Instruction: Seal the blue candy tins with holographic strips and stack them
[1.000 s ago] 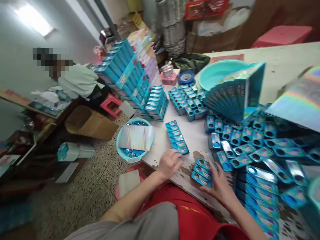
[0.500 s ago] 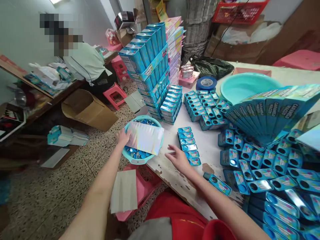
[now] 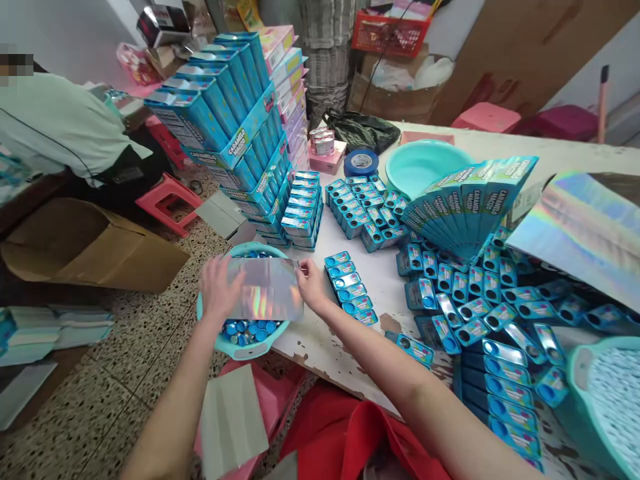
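Note:
A shiny iridescent silver sheet (image 3: 273, 287) lies level over a turquoise basin (image 3: 245, 352) full of small blue and silver round pieces (image 3: 253, 331). My left hand (image 3: 219, 290) grips the sheet's left side, fingers reaching over its top; its thumb is hidden. At the upper right corner, my right hand (image 3: 313, 285) pinches the sheet between thumb and fingers. Close to the right hand, a short row of blue slim boxes (image 3: 353, 290) with round openings lies on the white table (image 3: 320, 340).
Stacked blue display cartons (image 3: 240, 133) rise behind the basin. Many blue boxes (image 3: 470, 293), a fan of printed blue cards (image 3: 465, 207) and another turquoise basin (image 3: 425, 157) occupy the right. A seated person (image 3: 65, 127) is at far left; a pink stool (image 3: 170, 200) stands nearby.
My right hand has moved left from above the table and taken hold of the sheet's right edge. The sheet has turned straighter. The camera view has swung to the right.

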A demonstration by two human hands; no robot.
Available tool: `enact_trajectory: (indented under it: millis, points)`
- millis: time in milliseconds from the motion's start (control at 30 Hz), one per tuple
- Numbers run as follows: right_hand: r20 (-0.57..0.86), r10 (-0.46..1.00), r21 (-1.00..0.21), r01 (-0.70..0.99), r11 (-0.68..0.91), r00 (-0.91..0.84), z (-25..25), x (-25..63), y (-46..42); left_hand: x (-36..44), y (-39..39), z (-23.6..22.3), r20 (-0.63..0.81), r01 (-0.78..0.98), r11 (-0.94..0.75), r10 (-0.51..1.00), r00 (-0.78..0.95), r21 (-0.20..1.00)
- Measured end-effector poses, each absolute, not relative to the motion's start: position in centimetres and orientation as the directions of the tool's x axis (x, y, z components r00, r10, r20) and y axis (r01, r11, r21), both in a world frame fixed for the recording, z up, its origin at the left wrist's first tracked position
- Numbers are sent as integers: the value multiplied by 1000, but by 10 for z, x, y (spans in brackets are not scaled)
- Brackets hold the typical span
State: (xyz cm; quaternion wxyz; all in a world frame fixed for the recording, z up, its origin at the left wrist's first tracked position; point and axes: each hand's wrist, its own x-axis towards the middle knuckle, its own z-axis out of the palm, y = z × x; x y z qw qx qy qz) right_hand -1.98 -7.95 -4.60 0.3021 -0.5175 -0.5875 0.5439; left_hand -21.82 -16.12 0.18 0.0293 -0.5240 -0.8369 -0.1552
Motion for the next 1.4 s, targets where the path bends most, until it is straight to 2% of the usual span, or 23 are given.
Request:
enact_trajectory:
  millis: [67, 167, 200, 267, 367, 400, 467, 500, 600, 700, 767, 867, 1033, 1100, 1200, 1267, 1400]
  points:
    - [-166, 926, -984, 117, -133, -338, -42, -14, -83, -192, -139, 14, 145, 951, 214, 958, -249, 222]
    - [-152, 934, -984, -39, -174, -324, -33, 8, -87, -158, -111, 32, -4, 967, 44, 999, -44, 249]
    - [-167, 940, -978, -74, -197, -297, -28, 20, -88, -150, -105, 37, -2, 966, 1, 1000, -1, 260]
    - [-205, 952, -965, -118, -235, -225, -19, 56, -90, -133, -98, 46, 112, 955, -72, 993, 41, 288]
    - [-249, 964, -958, -122, -260, -95, -7, 133, -98, -97, -98, 42, 314, 886, -90, 947, -65, 455]
    - [-264, 964, -957, -119, -266, -38, -5, 163, -102, -81, -98, 35, 315, 839, -48, 937, -150, 542]
    - [-295, 951, -953, -103, -286, 89, -4, 223, -115, -42, -97, 13, 208, 736, 102, 926, -317, 669]
    - [-311, 939, -949, -96, -299, 148, -6, 252, -123, -21, -94, 1, 126, 721, 188, 925, -358, 666]
    - [-432, 846, -902, -118, -416, 312, -19, 324, -146, 25, -74, -30, -76, 769, 375, 916, -395, 518]
    - [-555, 728, -828, -184, -529, 404, -35, 361, -167, 40, -47, -46, -207, 817, 419, 908, -365, 396]
    - [-593, 706, -802, -205, -562, 386, -42, 369, -175, 40, -33, -49, -244, 866, 374, 921, -304, 332]
    - [-611, 720, -791, -216, -572, 329, -47, 370, -177, 39, -27, -49, -247, 934, 223, 957, -154, 280]
    - [-529, 798, -848, -161, -504, 289, -49, 373, -163, 41, -53, -45, -301, 964, -81, 940, 158, 253]
    - [-512, 816, -859, -141, -492, 269, -49, 375, -159, 47, -66, -42, -288, 960, -134, 936, 204, 244]
    - [-485, 829, -874, -144, -464, 278, -47, 377, -155, 74, -81, -32, -130, 960, -129, 978, 165, 249]
    - [-462, 833, -887, -151, -437, 304, -46, 379, -154, 110, -86, -24, -27, 927, -199, 975, 219, 316]
    - [-407, 837, -913, -137, -384, 367, -45, 389, -150, 193, -84, -6, 69, 811, -384, 916, 396, 442]
